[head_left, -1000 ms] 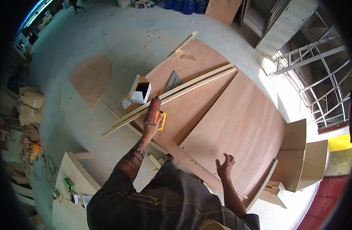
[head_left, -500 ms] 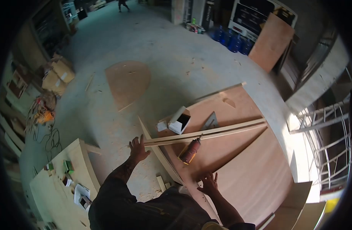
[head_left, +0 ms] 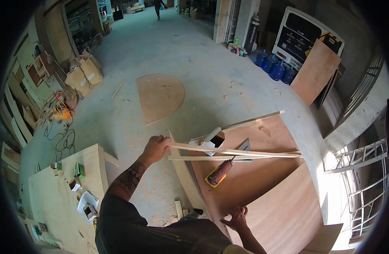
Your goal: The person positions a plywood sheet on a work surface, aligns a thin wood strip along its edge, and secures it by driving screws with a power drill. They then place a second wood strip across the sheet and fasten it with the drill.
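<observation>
My left hand (head_left: 156, 149) is closed around the near end of a thin wooden strip (head_left: 203, 148), which is lifted at that end. A second wooden strip (head_left: 186, 158) lies just beside it, and the two meet at the far right. My right hand (head_left: 236, 218), fingers apart and slightly bent, rests by the near edge of the curved plywood sheet (head_left: 279, 199). Between the hands, a red and yellow power drill (head_left: 219, 173) lies on the plywood panel (head_left: 245, 178). Behind the strips are an open white box (head_left: 214, 139) and a grey triangular square (head_left: 244, 144).
On the left stands a plywood table (head_left: 54, 199) with small boxes and papers. A rounded plywood piece (head_left: 160, 97) lies on the floor ahead. Blue water bottles (head_left: 277, 71) and a van (head_left: 306, 36) are at the back right. A person (head_left: 158, 8) walks far off.
My left hand has closed on one strip and raised its end, parting it from the other. My right hand stays near the sheet's edge, its fingers more bent. The view has tilted upward.
</observation>
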`<state>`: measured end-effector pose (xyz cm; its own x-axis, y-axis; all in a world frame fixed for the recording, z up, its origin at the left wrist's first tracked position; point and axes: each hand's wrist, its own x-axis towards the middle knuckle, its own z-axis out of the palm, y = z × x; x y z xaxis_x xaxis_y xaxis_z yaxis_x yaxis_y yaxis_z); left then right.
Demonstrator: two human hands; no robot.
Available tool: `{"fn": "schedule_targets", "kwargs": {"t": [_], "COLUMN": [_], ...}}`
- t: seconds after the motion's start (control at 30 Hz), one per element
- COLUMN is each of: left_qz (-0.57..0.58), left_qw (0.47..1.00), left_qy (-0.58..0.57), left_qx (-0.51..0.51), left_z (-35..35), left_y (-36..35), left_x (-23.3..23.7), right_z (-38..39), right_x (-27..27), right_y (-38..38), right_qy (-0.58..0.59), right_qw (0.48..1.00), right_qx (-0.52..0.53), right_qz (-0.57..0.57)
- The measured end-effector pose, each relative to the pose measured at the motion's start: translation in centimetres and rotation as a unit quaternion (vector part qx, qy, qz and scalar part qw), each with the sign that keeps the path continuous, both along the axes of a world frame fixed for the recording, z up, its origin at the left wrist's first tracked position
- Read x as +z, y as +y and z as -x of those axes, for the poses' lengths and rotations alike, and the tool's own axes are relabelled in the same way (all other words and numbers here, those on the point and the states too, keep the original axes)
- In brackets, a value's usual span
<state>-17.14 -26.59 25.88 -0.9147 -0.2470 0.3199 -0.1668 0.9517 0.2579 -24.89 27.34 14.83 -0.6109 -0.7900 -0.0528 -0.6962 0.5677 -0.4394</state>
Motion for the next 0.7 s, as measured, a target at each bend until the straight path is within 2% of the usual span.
{"fn": "schedule_targets", "kwargs": {"t": [0.1,0.2,0.3,0.33,0.37,0.4,0.43,0.47,0.5,0.53,0.57,0.63,0.7], "left_qz": [0.039,0.091,0.112,0.033,0.033,0.010,0.020,-0.089,-0.011,-0.118,-0.119,-0.330,-0.328], "left_qw": [0.994,0.994,0.986,0.988,0.984,0.972,0.959,0.950,0.953,0.961,0.959,0.922,0.920], "left_qy": [0.093,0.050,-0.027,-0.045,-0.027,-0.072,-0.014,-0.128,-0.079,-0.085,-0.089,-0.064,-0.116], "left_qx": [-0.033,-0.038,-0.121,-0.144,-0.171,-0.221,-0.283,-0.270,-0.293,-0.234,-0.240,-0.193,-0.182], "left_z": [3.5,5.1,5.3,5.2,5.0,4.0,3.2,2.9,2.6,2.0,2.2,3.8,4.9], "left_y": [3.3,10.1,16.6,19.2,21.4,23.6,25.3,27.4,29.0,30.7,32.3,33.4,34.1], "left_x": [8.0,15.3,17.0,16.9,14.6,14.9,13.3,10.7,6.5,6.1,3.0,-6.4,-12.3], "right_z": [-0.3,-0.6,-1.1,-1.3,-1.6,-1.9,-2.1,-2.3,-2.4,-2.6,-2.6,-2.6,-2.4], "right_x": [1.0,1.3,1.5,1.5,1.5,1.3,1.1,0.8,0.3,-0.2,-0.1,0.0,-1.3], "right_y": [0.2,0.6,0.9,1.0,1.2,1.3,1.4,1.5,1.7,1.8,1.7,1.5,1.5], "right_qy": [0.007,-0.002,-0.016,-0.016,-0.016,0.006,0.027,0.026,0.023,0.020,0.017,0.037,-0.005], "right_qw": [1.000,1.000,0.999,0.999,0.999,0.999,0.999,0.999,0.999,0.999,0.999,0.997,0.999], "right_qx": [-0.002,0.002,0.003,0.000,-0.001,0.000,0.000,-0.002,-0.008,-0.016,-0.022,-0.009,-0.011], "right_qz": [0.011,0.021,0.032,0.039,0.040,0.041,0.042,0.042,0.035,0.027,0.026,0.063,0.052]}}
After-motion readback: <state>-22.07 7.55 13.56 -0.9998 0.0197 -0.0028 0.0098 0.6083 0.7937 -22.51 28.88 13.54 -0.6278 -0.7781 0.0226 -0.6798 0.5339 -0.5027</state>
